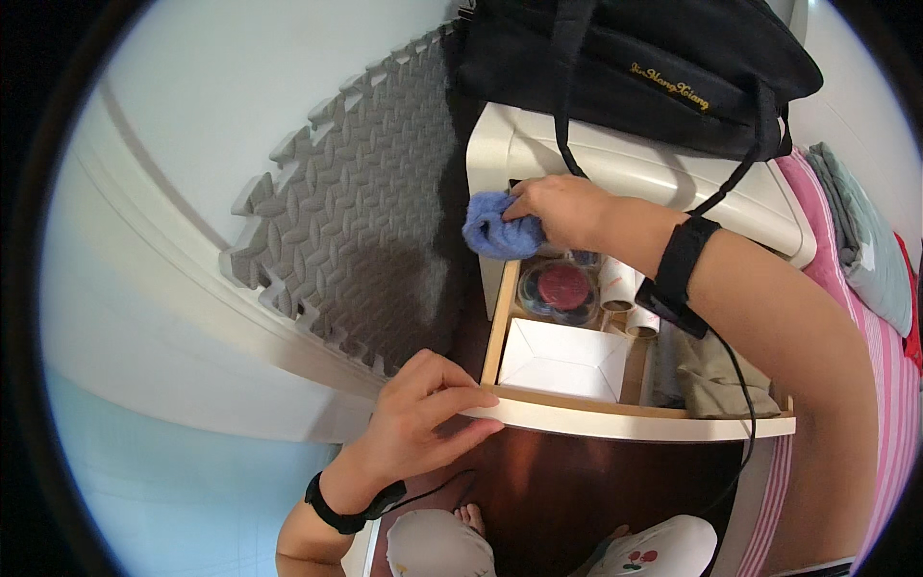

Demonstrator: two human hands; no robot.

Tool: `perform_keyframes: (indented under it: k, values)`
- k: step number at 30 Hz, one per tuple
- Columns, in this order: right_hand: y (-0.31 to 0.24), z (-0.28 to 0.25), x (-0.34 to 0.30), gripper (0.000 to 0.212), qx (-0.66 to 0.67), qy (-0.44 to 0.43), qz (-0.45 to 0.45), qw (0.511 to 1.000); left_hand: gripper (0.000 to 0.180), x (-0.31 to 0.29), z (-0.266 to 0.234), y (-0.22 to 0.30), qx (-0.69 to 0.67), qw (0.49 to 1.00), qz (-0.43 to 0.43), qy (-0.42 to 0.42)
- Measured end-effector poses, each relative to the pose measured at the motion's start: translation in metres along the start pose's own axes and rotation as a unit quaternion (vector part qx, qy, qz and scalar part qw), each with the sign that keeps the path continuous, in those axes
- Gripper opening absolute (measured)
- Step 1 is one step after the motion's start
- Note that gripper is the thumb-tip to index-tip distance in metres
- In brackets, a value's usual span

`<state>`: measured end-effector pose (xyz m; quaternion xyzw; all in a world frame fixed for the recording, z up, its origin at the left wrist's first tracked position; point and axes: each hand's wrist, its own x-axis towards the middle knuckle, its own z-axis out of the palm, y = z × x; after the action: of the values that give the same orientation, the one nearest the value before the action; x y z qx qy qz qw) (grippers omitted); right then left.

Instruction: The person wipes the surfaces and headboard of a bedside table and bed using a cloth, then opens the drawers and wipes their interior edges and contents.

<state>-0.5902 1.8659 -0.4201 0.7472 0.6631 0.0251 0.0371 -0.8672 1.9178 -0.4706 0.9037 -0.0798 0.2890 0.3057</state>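
Observation:
My right hand [562, 210] pinches a rolled, fuzzy blue cloth [488, 231] above the far left corner of an open drawer [577, 415]. Whether the cloth is a sock, I cannot tell. At the drawer's near left corner, my left hand [428, 409] grips the front panel between thumb and fingers. Inside lie a white box [562, 361], a round clear container [558, 291] with a pink centre, white rolls [617, 285] and beige fabric [721, 373]. My right hand and forearm hide the drawer's far part.
A black bag [644, 67] sits on the white cabinet [625, 154], its straps hanging forward. Grey foam mats [385, 212] stand at the left. Right of the cabinet is a pink striped bed cover [889, 413] with folded fabric [865, 260] on it. Dark cables hang from both wristbands.

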Motion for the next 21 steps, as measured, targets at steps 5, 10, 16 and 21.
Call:
perform_keyframes:
  k: [5, 10, 16, 21]
  values:
    - [-0.046, -0.01, -0.027, 0.043, 0.11, -0.059, -0.18, 0.976, 0.024, -0.004, -0.005, -0.002, -0.023, 1.0, -0.004, -0.012]
    - [-0.034, -0.007, -0.038, 0.043, 0.093, -0.005, -0.243, 0.966, 0.022, -0.004, -0.006, 0.002, -0.021, 1.0, 0.002, -0.021]
    - [-0.004, -0.005, -0.025, 0.043, 0.019, 0.021, -0.014, 1.0, 0.021, 0.002, -0.004, 0.005, -0.021, 0.999, -0.005, -0.023]
    - [-0.035, -0.046, -0.049, 0.042, 0.242, 0.002, -0.13, 0.962, 0.023, -0.007, -0.003, 0.0, -0.011, 1.0, -0.001, -0.011]
